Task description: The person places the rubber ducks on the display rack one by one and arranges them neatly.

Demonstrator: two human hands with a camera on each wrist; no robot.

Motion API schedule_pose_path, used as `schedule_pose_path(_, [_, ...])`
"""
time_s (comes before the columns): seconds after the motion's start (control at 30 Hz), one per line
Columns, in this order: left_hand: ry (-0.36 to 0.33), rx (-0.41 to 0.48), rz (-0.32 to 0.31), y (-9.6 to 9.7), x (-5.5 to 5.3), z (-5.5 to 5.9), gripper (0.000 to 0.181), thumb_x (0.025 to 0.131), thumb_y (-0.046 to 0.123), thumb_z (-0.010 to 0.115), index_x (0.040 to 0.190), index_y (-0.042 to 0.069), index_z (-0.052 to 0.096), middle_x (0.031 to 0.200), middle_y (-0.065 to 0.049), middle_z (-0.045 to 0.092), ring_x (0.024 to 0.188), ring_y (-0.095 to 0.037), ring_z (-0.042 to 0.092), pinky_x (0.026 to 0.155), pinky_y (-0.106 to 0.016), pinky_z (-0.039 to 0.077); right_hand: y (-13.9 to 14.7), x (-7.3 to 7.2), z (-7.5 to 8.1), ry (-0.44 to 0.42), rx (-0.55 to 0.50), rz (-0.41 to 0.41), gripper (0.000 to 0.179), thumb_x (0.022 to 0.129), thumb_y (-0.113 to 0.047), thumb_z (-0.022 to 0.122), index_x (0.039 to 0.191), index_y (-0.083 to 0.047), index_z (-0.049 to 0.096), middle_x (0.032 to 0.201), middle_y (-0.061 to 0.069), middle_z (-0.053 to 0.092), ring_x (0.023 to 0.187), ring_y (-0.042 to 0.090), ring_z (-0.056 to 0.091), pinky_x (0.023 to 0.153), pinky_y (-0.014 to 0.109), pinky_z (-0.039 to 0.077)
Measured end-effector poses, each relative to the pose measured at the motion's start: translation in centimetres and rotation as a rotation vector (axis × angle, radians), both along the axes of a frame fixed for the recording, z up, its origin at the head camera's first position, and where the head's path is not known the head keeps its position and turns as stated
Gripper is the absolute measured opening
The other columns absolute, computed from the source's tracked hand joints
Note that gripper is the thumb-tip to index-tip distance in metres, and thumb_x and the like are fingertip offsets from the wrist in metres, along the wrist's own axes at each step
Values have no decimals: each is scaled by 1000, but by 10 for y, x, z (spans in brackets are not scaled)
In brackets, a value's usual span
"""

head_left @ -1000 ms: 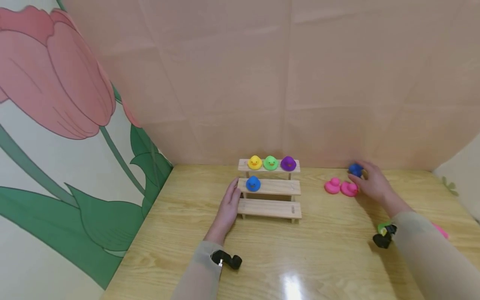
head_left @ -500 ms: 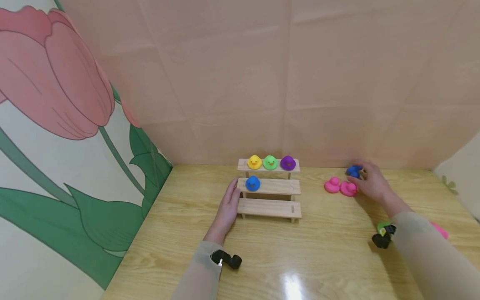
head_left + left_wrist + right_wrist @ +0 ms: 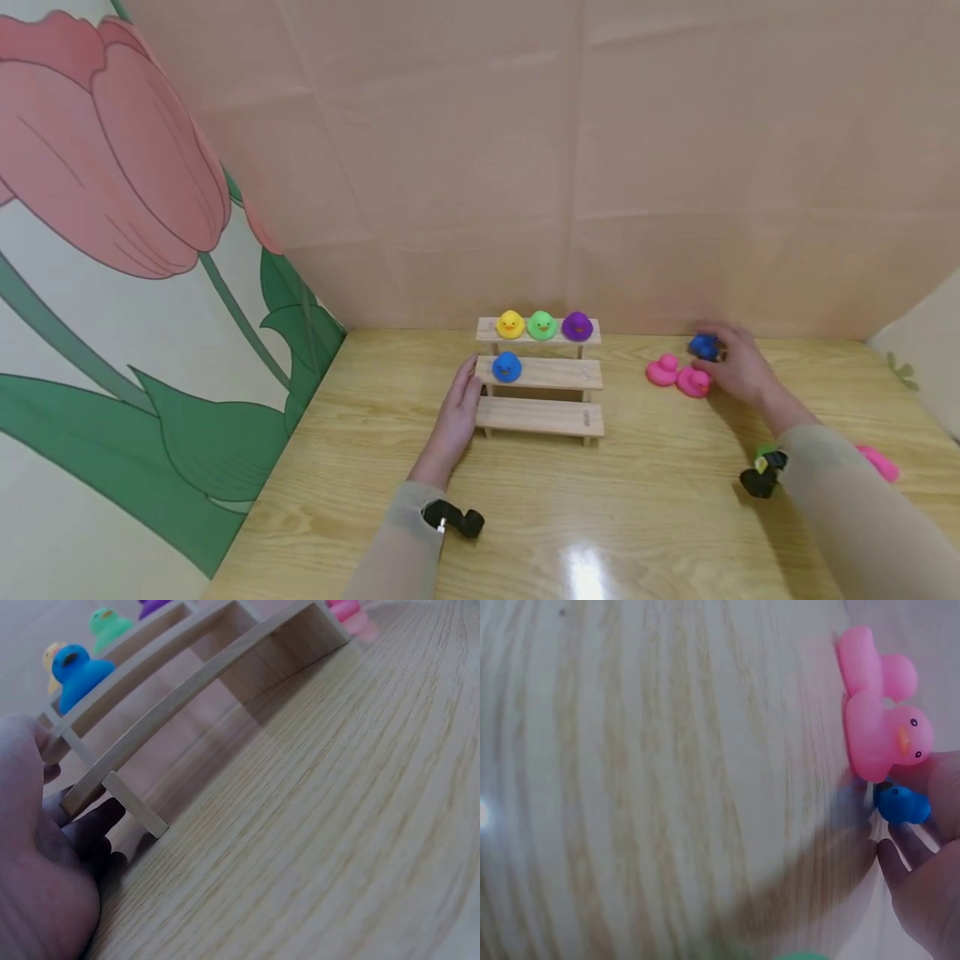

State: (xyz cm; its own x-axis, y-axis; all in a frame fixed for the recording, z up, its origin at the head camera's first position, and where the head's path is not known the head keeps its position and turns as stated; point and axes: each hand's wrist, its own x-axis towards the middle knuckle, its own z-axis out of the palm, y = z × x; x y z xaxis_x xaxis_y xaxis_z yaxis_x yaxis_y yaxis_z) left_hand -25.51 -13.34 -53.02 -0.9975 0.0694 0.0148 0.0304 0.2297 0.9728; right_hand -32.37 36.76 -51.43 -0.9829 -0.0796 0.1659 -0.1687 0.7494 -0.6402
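Blue duck [image 3: 703, 347] sits pinched between the thumb and fingers of a person's right hand [image 3: 738, 362], at about 2 o'clock from a three-tier wooden stand [image 3: 540, 415]; whether it touches the table [image 3: 315, 500] cannot be told. On the stand's lowest tier, toward 4 o'clock, shows a dark mark [image 3: 587, 417] too small to read. The left hand [image 3: 455, 408] rests at the stand's 9 o'clock end, its fingers straight and close together against the wood. Behind the stand, toward 12 o'clock, the table's far edge meets a creased pinkish-brown backdrop [image 3: 450, 150]; toward 9 o'clock the table ends at a tulip mural [image 3: 112, 167]. A stretch of bare wood grain runs from the stand's 3 o'clock end to two pink ducks [image 3: 662, 370], side by side, the nearer one just beside the right thumb. Yellow duck [image 3: 510, 325], green duck [image 3: 542, 326] and purple duck [image 3: 577, 327] line the top tier, running from 9 toward 3 o'clock, while a second blue duck [image 3: 507, 367] stands at the middle tier's 9 o'clock end. Toward 4 o'clock, a green item [image 3: 764, 451] and a pink item [image 3: 879, 464] show partly hidden by the right sleeve [image 3: 840, 483].
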Motion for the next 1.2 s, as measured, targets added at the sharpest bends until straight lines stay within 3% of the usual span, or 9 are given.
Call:
schedule_pose_path(0.47, [5, -7, 3, -1, -1, -1, 55, 116, 63, 38, 170, 53, 31, 178, 5, 33, 165, -28, 27, 133, -59, 24, -2, 0, -2, -1, -30, -37, 61, 102, -2, 77, 156, 5, 49, 149, 46, 30, 123, 65, 50, 105, 81, 44])
schedule_pose_path(0.8, [39, -2, -11, -1, 0, -1, 57, 118, 59, 38, 173, 45, 31, 178, 1, 34, 165, -29, 26, 133, -57, 24, 0, -2, -1, -96, -62, -13, 62, 105, -4, 74, 157, 6, 42, 152, 39, 42, 130, 60, 46, 111, 82, 40])
schedule_pose_path(1.2, [19, 5, -16, -2, 0, -1, 56, 117, 62, 38, 171, 49, 32, 179, 4, 33, 166, -28, 25, 133, -58, 23, 3, 10, 2, -136, -108, -94, 67, 110, -27, 73, 157, 4, 37, 151, 40, 43, 128, 60, 46, 109, 80, 43])
